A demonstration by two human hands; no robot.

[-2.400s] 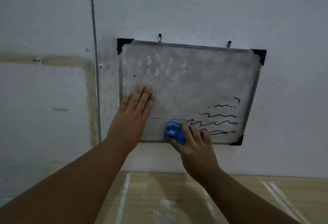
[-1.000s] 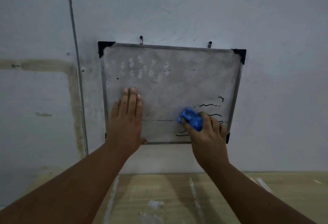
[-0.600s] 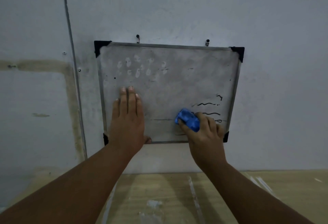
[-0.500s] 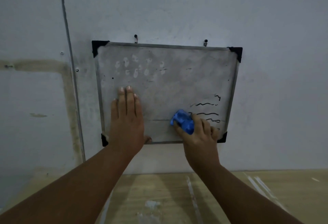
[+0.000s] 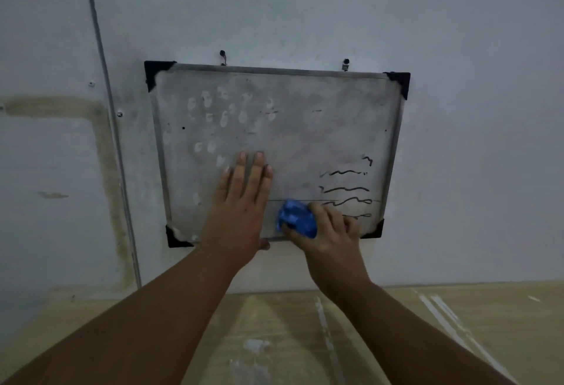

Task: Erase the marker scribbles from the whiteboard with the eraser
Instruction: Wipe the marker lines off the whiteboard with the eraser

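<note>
Whiteboard point(image 5: 305, 128) on wall: most of surface grey, smeared, wiped. 4 wavy marker lines point(image 5: 346, 191) left near bottom-right corner. Right hand point(image 5: 328, 232) fingers curled around blue eraser point(image 5: 296, 221), pressed at bottom edge, mid-board. Left hand point(image 5: 241, 201) flat, fingers together, bracing board. Judgement: mostly done.

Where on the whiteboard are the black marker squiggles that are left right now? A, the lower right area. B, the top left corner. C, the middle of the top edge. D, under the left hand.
A: the wavy black squiggles sit in the lower right of the whiteboard, just right of the blue eraser in the right hand.
</note>
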